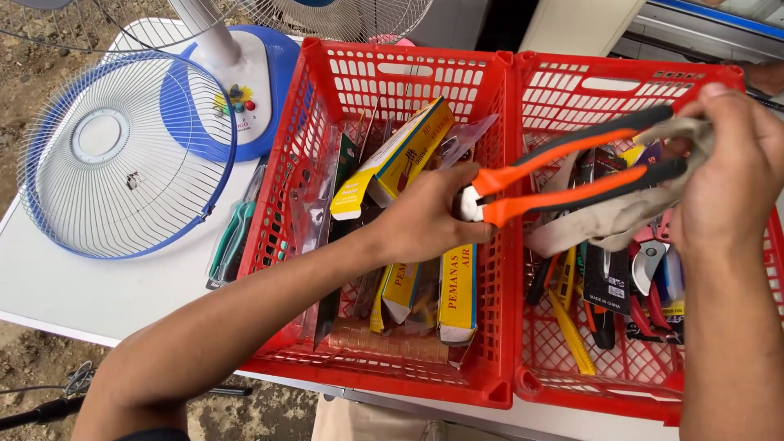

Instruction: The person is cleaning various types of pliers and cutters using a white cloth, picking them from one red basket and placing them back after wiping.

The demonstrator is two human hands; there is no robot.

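1. While the left hand grips the head end of the pliers, fingers curled tight round the jaws, the right hand holds a rag pressed against the handle ends.
2. Pliers: orange and black handles, lying roughly level, held in the air over the seam between two red crates, handles pointing right and slightly spread.
3. Rag: grey-beige, bunched under the right fingers, draped below and around the black handle tips, touching them.
4. Left crate: holds yellow boxes, some upright, some tilted, plus clear blister packs; the left forearm crosses over it.
5. Right crate: holds a pile of hand tools with red, yellow and black grips; right hand and rag hang above it.
6. Crates sit side by side, touching, on a white table.
7. Fan guard, blue rim with wire grille, lies flat on the table left of the crates; fan base, white and blue, stands just behind it.
8. Green-handled tool in packaging lies just beside the left crate's outer wall.
9. Dirt ground shows beyond the table's left edge.
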